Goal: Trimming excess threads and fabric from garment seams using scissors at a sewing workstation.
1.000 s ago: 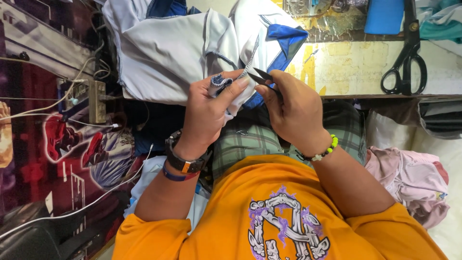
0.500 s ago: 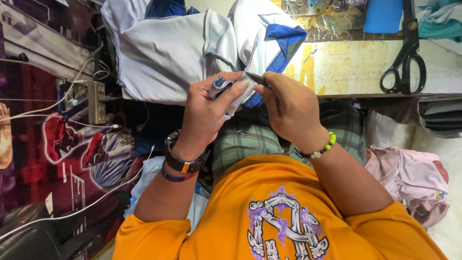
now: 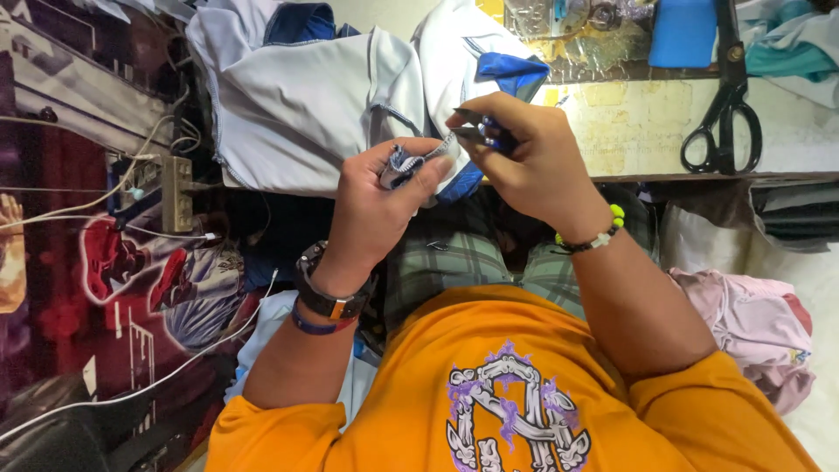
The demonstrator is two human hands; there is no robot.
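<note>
Above our lap, our left hand point(image 3: 376, 205) has its grip clamped on a bunched edge of the white, blue-trimmed fabric garment point(image 3: 306, 105), which spreads from our fingers up onto the counter point(image 3: 638, 131). Our right hand point(image 3: 533, 162) pinches small dark thread snips point(image 3: 476, 131) against that edge. Large black-handled scissors point(image 3: 721, 114) lie well apart on the counter beside a blue plastic container point(image 3: 682, 33), contents hidden.

A red and white printed banner point(image 3: 114, 280) lies at far left.
</note>
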